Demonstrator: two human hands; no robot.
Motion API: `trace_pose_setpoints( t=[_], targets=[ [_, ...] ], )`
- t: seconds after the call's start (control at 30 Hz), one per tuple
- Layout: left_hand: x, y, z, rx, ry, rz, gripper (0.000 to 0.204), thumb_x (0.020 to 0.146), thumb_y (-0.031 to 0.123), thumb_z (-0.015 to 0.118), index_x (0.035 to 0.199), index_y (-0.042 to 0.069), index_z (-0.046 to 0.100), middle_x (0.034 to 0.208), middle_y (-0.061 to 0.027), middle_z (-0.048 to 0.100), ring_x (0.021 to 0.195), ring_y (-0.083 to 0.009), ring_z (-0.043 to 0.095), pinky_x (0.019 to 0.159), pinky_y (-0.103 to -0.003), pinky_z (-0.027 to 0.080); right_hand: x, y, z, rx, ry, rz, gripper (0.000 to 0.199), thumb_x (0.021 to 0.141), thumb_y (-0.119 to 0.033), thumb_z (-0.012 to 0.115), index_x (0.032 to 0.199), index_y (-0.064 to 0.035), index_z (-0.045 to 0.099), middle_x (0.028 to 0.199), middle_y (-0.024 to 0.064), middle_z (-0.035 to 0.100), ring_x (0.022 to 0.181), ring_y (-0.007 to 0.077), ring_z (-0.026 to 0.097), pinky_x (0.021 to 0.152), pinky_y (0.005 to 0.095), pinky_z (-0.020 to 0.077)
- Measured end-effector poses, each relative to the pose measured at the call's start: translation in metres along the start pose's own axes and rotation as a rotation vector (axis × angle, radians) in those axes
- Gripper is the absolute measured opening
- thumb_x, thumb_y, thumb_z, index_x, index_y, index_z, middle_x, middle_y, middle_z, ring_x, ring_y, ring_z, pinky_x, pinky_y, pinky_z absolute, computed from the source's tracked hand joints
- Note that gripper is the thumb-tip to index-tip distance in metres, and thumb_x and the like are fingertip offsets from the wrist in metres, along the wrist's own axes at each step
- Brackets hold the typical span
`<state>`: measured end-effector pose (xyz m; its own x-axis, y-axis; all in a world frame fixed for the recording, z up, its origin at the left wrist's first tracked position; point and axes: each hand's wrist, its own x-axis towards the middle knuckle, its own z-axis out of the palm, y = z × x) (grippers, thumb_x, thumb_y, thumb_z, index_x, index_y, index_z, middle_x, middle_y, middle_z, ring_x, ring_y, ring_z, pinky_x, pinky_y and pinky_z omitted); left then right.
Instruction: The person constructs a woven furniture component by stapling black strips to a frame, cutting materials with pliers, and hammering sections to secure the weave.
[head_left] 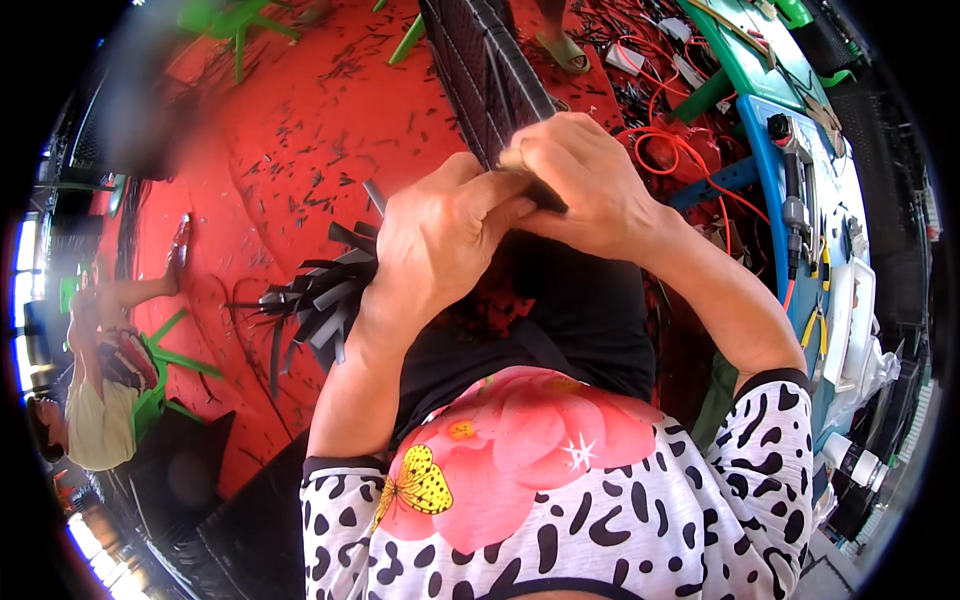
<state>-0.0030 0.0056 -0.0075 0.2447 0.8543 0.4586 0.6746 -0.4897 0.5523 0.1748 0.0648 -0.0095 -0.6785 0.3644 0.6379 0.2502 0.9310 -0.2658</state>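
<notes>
A long dark woven panel [474,75] with a smooth rim runs from the top of the view toward me. At its near end my two hands meet. My left hand [440,225] is closed, its thumb and fingertips pinching a dark flat strip [545,196]. My right hand [585,170] curls over the panel's rim and the same strip, fingers closed. The fingertips partly hide where strip and panel meet. A bundle of dark grey flat strips [325,290] fans out beside my left wrist; what holds it there is hidden.
Black offcuts litter the red floor [300,120]. At right, a blue table [765,130] bears a power tool [793,200], yellow-handled pliers [817,330] and a white tray [850,320]. An orange hose [680,150] coils beside it. A seated person [105,400] is at left.
</notes>
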Motion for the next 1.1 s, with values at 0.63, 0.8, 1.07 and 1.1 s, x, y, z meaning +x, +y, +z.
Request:
trace_pose_setpoints(
  t=[0.63, 0.8, 1.07, 1.1],
  targets=[
    [-0.002, -0.001, -0.013, -0.078, -0.134, 0.008, 0.026, 0.067, -0.003, 0.068, 0.093, 0.002, 0.066, 0.09, -0.0111, 0.063, 0.081, -0.0313, 0.062, 0.069, -0.036, 0.05, -0.012, -0.009, 0.02, -0.131, 0.267, -0.095, 0.03, 0.065, -0.005, 0.072, 0.093, -0.0025, 0.061, 0.091, 0.0073, 0.058, 0.083, 0.0257, 0.059, 0.078, 0.0371, 0.0453],
    [0.0, -0.002, -0.011, -0.14, -0.102, 0.02, 0.029, 0.064, -0.005, 0.066, 0.093, 0.001, 0.065, 0.097, -0.0117, 0.065, 0.087, -0.0313, 0.063, 0.074, -0.035, 0.05, -0.015, -0.009, 0.026, -0.22, 0.33, -0.162, 0.028, 0.065, -0.004, 0.072, 0.091, -0.0029, 0.061, 0.089, 0.0069, 0.056, 0.081, 0.0243, 0.059, 0.076, 0.0379, 0.0456],
    [0.0, -0.005, -0.011, -0.142, -0.148, -0.031, 0.033, 0.067, -0.004, 0.062, 0.099, 0.001, 0.063, 0.101, -0.0146, 0.065, 0.093, -0.0335, 0.063, 0.077, -0.035, 0.051, -0.016, -0.011, 0.032, -0.246, 0.382, -0.134, 0.03, 0.065, -0.005, 0.071, 0.093, -0.003, 0.062, 0.094, 0.0083, 0.058, 0.086, 0.0242, 0.06, 0.077, 0.0383, 0.0452],
    [0.0, -0.005, -0.01, -0.138, -0.16, -0.04, 0.034, 0.067, -0.003, 0.061, 0.1, 0.001, 0.063, 0.1, -0.015, 0.065, 0.092, -0.0339, 0.063, 0.077, -0.036, 0.051, -0.017, -0.01, 0.034, -0.248, 0.388, -0.139, 0.028, 0.065, -0.005, 0.071, 0.092, -0.0031, 0.062, 0.096, 0.0088, 0.058, 0.088, 0.0244, 0.06, 0.077, 0.0383, 0.045]
  ],
)
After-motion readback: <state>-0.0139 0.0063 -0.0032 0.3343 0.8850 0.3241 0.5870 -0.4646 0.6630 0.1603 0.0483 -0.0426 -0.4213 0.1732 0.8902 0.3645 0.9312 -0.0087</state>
